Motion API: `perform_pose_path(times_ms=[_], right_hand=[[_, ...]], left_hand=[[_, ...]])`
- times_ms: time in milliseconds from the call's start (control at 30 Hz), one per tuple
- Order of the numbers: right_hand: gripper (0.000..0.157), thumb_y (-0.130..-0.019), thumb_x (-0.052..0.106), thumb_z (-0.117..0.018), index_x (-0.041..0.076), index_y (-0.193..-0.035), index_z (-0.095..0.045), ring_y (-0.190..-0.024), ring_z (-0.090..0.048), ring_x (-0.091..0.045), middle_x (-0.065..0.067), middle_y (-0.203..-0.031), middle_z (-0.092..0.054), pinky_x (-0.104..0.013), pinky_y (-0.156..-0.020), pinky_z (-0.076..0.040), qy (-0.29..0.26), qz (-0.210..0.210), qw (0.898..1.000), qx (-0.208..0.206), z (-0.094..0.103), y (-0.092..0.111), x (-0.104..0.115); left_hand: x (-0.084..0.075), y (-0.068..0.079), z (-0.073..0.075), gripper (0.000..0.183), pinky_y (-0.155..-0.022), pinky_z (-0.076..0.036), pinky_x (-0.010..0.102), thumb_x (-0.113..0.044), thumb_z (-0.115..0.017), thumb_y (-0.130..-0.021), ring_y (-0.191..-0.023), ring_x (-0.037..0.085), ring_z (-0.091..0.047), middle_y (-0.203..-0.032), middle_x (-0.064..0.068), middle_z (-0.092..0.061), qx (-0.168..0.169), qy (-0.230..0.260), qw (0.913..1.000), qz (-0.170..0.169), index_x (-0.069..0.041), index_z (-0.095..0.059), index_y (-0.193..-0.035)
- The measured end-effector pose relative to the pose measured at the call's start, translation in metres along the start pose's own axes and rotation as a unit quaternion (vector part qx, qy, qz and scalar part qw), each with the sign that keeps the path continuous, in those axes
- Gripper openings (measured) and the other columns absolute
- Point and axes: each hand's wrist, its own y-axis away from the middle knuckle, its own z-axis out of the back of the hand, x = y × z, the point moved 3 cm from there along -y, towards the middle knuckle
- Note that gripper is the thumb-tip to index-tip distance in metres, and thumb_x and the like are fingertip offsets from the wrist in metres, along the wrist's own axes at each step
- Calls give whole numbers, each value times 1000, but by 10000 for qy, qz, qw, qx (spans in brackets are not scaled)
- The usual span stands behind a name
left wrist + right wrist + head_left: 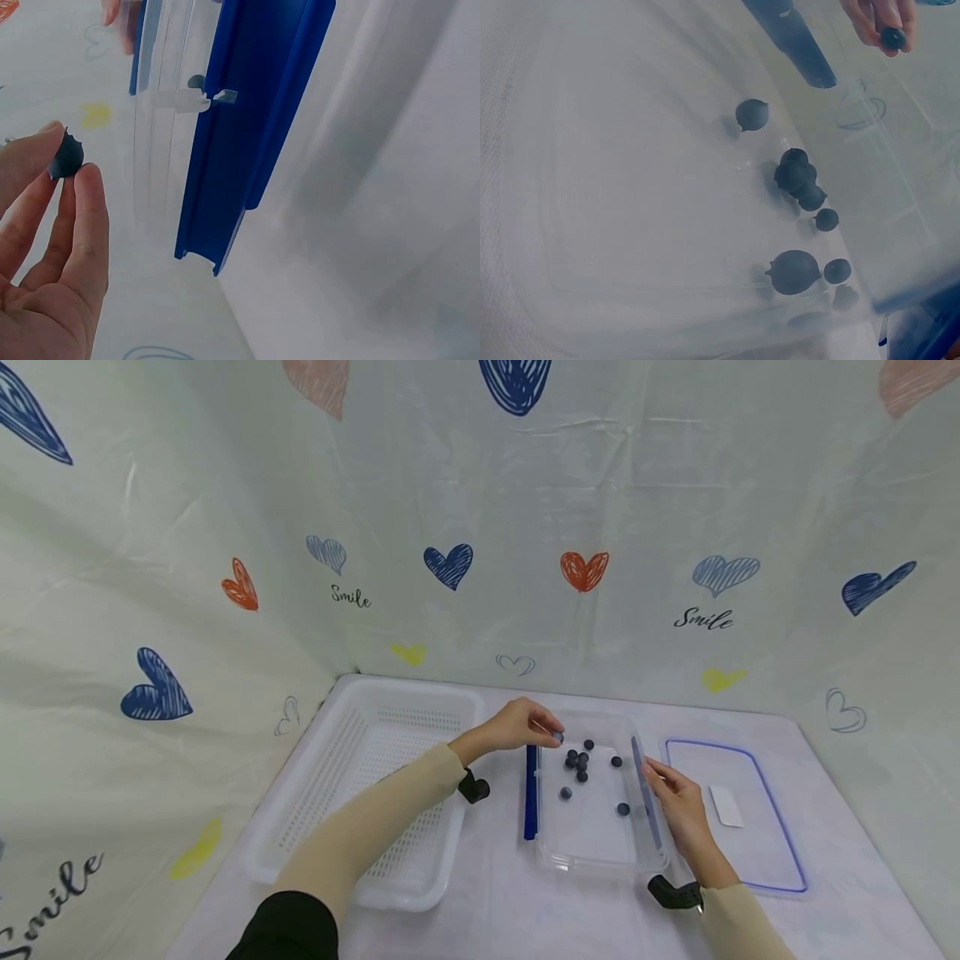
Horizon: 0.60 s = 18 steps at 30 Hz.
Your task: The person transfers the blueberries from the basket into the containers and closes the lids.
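Observation:
My left hand (517, 725) pinches one blueberry (68, 156) between thumb and fingertips, above the far left corner of a clear plastic food container (581, 839). Several more blueberries (582, 776) lie on the container's floor, some in a cluster and others apart. My right hand (681, 806) holds the container's right side, its fingers at the folded-down blue latch. On the left side hangs another blue latch (531, 793), swung down. The right wrist view shows the berries (794, 271) through the clear wall, with the left hand (881, 19) and its berry beyond.
A white perforated basket (442, 868) stands left of the container, below my left forearm. To the right lies a clear lid with a blue seal (780, 814), and a small white rectangle (725, 806) shows there. A curtain printed with hearts (448, 567) hangs behind the table.

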Motion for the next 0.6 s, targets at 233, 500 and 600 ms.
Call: perform_pose_path(times_ms=[233,500,600], right_hand=[[60,-100,46,-56,5,-145,-52,-99,-50,-1,-15,-141,-53,-13,-83,-41,26,18,10000,13,0,0,0],[58,-101,44,-57,4,-143,-53,-96,-52,1,-10,-134,-57,-11,-79,-43,11,199,9998,23,1,0,1],[60,-100,45,-57,4,-143,-53,-96,-51,0,-7,-131,-58,-12,-79,-43,33,185,9998,37,1,0,1]], left_hand=[[-1,1,-1,22,-82,-56,24,-7,-77,-88,-96,14,-71,-108,7,-73,-24,-7,10000,-8,0,-73,-109],[-3,3,1,21,-84,-56,24,-6,-75,-89,-98,15,-70,-112,11,-71,11,15,10000,-97,0,-73,-110],[-3,4,3,21,-84,-55,24,-8,-75,-90,-98,15,-70,-113,14,-71,-22,13,9999,-115,0,-73,-110]])
